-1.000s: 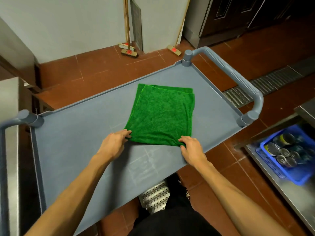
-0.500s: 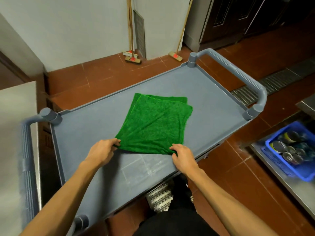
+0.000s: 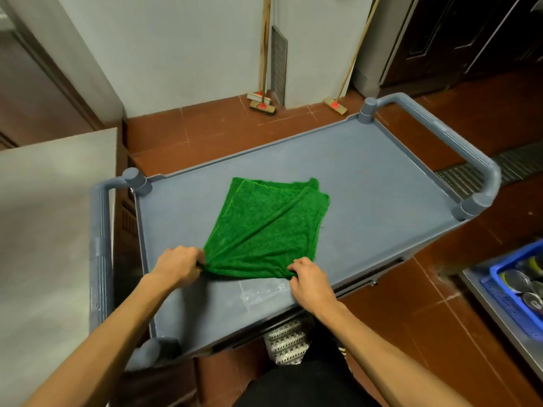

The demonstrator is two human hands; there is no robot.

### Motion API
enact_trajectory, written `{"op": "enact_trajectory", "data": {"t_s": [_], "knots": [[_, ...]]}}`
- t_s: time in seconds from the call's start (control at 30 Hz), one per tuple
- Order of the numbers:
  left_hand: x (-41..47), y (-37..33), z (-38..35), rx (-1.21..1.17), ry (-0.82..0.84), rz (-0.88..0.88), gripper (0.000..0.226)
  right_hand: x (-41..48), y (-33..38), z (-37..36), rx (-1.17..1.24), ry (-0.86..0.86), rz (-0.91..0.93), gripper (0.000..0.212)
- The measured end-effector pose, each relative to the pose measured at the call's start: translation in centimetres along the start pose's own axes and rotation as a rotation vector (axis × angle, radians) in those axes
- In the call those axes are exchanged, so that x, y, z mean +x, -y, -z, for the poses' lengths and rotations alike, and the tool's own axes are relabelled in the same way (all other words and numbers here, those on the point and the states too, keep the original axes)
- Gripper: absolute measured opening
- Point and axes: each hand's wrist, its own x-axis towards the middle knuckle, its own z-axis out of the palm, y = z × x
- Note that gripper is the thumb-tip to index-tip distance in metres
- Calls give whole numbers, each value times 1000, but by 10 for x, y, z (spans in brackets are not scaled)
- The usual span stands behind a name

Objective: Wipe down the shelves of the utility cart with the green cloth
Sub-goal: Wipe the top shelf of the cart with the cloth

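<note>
At the near edge of the grey-blue plastic top shelf (image 3: 367, 201) of the utility cart, the left hand (image 3: 179, 267) has its fingers curled tight round the near left corner of the folded green terry cloth (image 3: 264, 230), bunching it so that creases fan out across the pile. The right hand (image 3: 308, 279) lies on the near right corner with its fingers bent over the hem, and appears to pinch it. The cloth lies on the middle of the shelf, its far layers slightly fanned apart. To my eye the step in hand is gathering the cloth into a working grip, and the wiping proper has not begun: pale scuffs and streaks show on the shelf just beside the hands. The next move calls for one firm handful and flat pressure in long strokes out to the raised rim and the corners by the ribbed grey tubular handle (image 3: 458, 142). Any lower shelf is hidden beneath this one. To the right, on a steel counter, stands a blue plastic crate (image 3: 496, 292) of metal cans (image 3: 517, 283). Beyond the cart, on the red tiled floor, a wooden-handled broom (image 3: 262, 105) leans against the pale wall. No brand, label or writing can be read anywhere; the can tops are too small to tell.
</note>
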Motion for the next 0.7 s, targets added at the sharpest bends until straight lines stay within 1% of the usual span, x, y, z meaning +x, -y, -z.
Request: {"op": "enact_trajectory", "data": {"t_s": [0.13, 0.37, 0.5, 0.57, 0.7], "knots": [[-32, 11, 10, -35, 29, -15, 38, 0, 6, -3, 4, 4, 63, 35], [-82, 30, 9, 92, -65, 29, 31, 0, 29, -10, 20, 101, 205, 31], [-112, 45, 6, 34, -98, 75, 26, -3, 44, -12, 23, 164, 259, 31], [-125, 52, 5, -7, -110, 110, 20, -7, 51, -12, 26, 187, 286, 31], [-146, 59, 5, -55, -168, 144, 16, -14, 68, -9, 59, 187, 355, 31]]}}
